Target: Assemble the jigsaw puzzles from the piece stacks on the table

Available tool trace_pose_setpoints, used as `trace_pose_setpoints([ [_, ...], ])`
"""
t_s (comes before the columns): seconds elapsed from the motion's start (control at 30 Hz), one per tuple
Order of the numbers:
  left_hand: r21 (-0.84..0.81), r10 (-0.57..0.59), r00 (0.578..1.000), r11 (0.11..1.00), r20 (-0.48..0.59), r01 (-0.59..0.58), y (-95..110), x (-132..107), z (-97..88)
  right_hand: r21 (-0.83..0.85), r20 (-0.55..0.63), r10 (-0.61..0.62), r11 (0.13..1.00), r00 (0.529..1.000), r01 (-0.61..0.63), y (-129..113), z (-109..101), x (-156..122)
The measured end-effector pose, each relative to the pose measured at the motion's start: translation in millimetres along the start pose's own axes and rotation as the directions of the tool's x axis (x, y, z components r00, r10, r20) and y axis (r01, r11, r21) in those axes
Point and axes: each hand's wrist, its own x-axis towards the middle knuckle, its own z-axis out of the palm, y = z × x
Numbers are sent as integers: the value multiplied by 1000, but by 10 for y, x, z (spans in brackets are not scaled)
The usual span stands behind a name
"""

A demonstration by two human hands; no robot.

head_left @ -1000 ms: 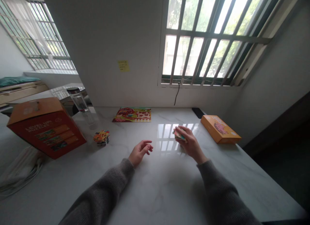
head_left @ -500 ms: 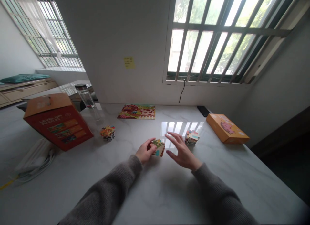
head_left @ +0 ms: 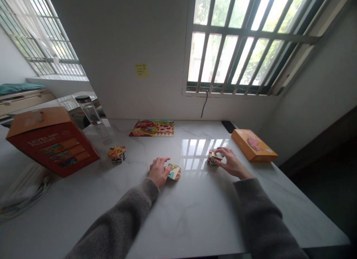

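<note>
My left hand point(head_left: 158, 170) lies on the white marble table point(head_left: 178, 214) with its fingers on a colourful puzzle piece point(head_left: 174, 172), pressing it flat. My right hand point(head_left: 230, 162) reaches to a small stack of puzzle pieces point(head_left: 212, 157) and its fingertips close on the top piece. A second stack of pieces point(head_left: 117, 154) stands to the left. A finished farm puzzle point(head_left: 152, 128) lies flat at the back of the table.
A big red-orange puzzle box point(head_left: 50, 143) stands at the left, a clear water bottle point(head_left: 90, 112) behind it. A flat orange box point(head_left: 253, 145) and a dark phone point(head_left: 228, 126) lie at the right. White cables point(head_left: 22, 194) lie at the left edge. A barred window is behind.
My right hand passed a puzzle piece to my left, then went back right to the stack. My left hand lowered the piece onto the table.
</note>
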Motion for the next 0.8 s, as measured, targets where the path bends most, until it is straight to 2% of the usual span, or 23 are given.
trace_pose_setpoints([
  [0.2,-78,108,991,990,-83,-114,15,-24,-6,33,32,17,999,999,-18,0,-34,8],
  [0.4,-93,128,988,986,-91,-136,28,-30,-16,20,49,67,997,997,-68,-6,-16,-5],
  [0.63,-84,115,990,989,-81,-121,65,-31,-52,69,-77,50,997,996,-45,58,-51,9],
  [0.7,-83,122,989,988,-85,-129,78,-33,-60,117,-132,60,992,989,-44,-34,-44,31],
  [0.8,-86,153,983,983,-102,-162,93,-31,-70,186,-197,37,982,980,0,-367,101,60],
])
